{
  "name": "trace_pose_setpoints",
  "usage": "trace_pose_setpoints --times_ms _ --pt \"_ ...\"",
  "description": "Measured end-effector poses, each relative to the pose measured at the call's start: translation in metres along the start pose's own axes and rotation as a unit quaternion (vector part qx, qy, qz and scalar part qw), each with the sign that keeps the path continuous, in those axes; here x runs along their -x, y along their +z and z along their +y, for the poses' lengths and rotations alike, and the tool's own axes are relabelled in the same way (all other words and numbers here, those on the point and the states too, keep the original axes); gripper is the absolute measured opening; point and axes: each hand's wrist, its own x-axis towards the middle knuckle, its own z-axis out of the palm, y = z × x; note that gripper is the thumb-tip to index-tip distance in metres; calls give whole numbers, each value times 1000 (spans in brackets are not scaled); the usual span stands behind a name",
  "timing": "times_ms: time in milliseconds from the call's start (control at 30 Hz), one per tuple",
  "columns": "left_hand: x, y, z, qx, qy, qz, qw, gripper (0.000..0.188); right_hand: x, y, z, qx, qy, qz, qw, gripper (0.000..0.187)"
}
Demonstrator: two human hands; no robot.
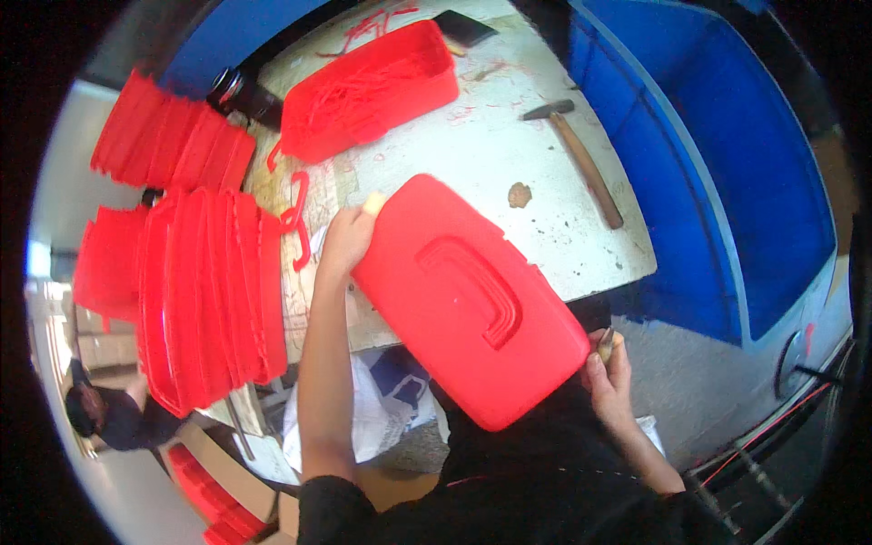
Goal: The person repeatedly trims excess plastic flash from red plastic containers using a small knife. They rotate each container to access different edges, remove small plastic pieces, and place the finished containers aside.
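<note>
A red plastic box lid (445,300) with a moulded handle shape is held tilted in front of my body, over the table's near edge. My left hand (347,240) is closed on its upper left edge; something pale yellow covers a fingertip. At the lid's lower right corner my right hand (610,377) is closed around a small knife (606,345), its short dark blade pointing up. Most of the knife's handle is hidden in the fingers. Whether the right hand also grips the lid, I cannot tell.
Stacked red plastic parts (204,291) stand at the left. A red bin (372,91) of red plastic strips sits at the back of the pale table (481,154), with a hammer (586,163) to its right. A large blue container (690,173) flanks the table. Another person (113,413) is far left.
</note>
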Motion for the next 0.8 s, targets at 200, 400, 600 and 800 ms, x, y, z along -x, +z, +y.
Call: trace_pose_setpoints --times_ms 200,400,600,800 --pt "96 10 -39 183 -103 120 970 60 -90 12 -1 230 -331 169 900 23" --pt "260 42 -37 322 -149 143 924 53 -231 73 -113 430 -380 22 819 18" --pt "213 -12 -61 291 -52 250 922 18 -218 123 -163 431 -481 22 764 25" --pt "30 47 -51 -67 309 194 929 26 -113 91 -88 289 -348 -42 891 20"
